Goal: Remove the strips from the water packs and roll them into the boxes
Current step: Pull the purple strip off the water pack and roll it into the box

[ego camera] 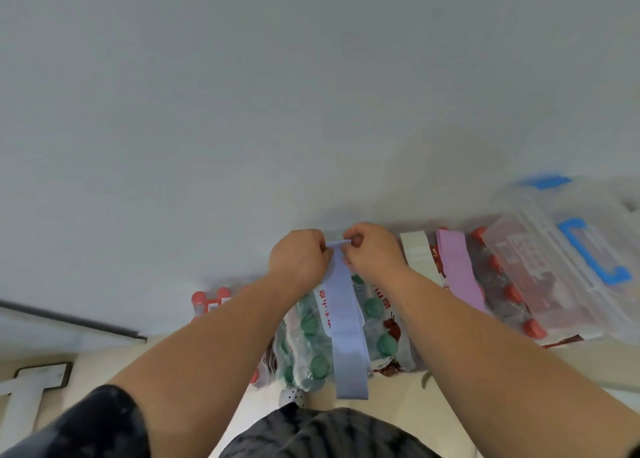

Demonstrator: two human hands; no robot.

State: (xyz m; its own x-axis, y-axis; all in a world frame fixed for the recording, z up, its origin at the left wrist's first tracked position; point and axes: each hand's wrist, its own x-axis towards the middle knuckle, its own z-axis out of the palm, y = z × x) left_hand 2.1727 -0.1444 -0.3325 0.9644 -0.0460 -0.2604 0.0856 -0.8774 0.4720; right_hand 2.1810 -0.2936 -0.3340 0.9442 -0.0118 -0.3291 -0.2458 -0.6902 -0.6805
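Observation:
A pale blue strip [346,326] runs lengthwise over a shrink-wrapped water pack with green caps [313,326] standing against the wall. My left hand [299,253] and my right hand [372,249] both pinch the strip's far end at the top of the pack, close together. To the right stands a second water pack with red caps [502,295]; a pink strip [459,270] and a white strip [417,249] lie over it. A clear plastic box with blue latches [568,260] sits at the far right.
A white wall [311,94] rises directly behind the packs. More red-capped bottles [209,301] show at the left behind my forearm. A white cross-shaped object [27,388] lies on the beige floor at the lower left. My dark clothing fills the bottom edge.

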